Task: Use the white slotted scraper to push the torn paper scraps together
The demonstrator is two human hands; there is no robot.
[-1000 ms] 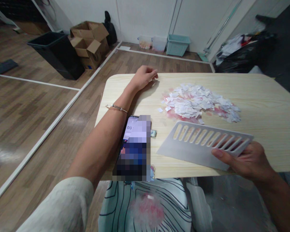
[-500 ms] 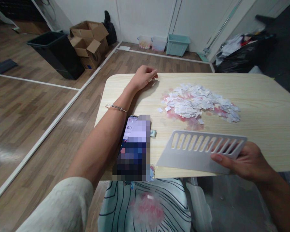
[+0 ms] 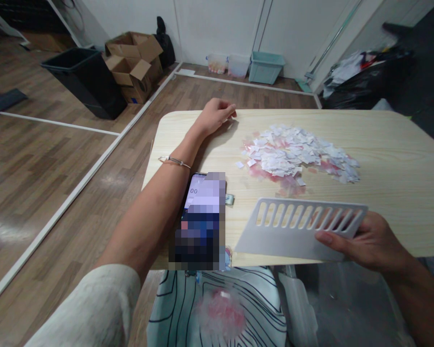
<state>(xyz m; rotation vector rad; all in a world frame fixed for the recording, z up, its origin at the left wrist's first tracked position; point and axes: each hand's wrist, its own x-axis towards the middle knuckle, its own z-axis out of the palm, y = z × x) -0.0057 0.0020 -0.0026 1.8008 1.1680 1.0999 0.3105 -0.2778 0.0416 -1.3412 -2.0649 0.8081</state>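
My right hand (image 3: 371,241) grips a white plastic scraper (image 3: 289,236) by its right end, thumb on the near face. Slots run along the scraper's top, and its long plain edge lies low over the near side of the table. Beyond it lies a heap of small white paper pieces (image 3: 292,152), with pinkish, filmy bits among them. My left hand (image 3: 217,115) rests near the table's far left edge, fingers loosely bent, holding nothing visible. Beside my left forearm lies a phone (image 3: 202,193) with a lit screen, partly blurred out.
The pale wooden table (image 3: 390,159) has rounded far corners. A clear plastic bag with pink contents (image 3: 222,313) sits on patterned cloth in front of me. On the floor stand a black bin (image 3: 87,86), cardboard boxes (image 3: 133,62) and a teal tub (image 3: 265,67).
The scraper has tipped very slightly, its top edge a little lower now. My left hand, the phone and the paper heap have stayed put.
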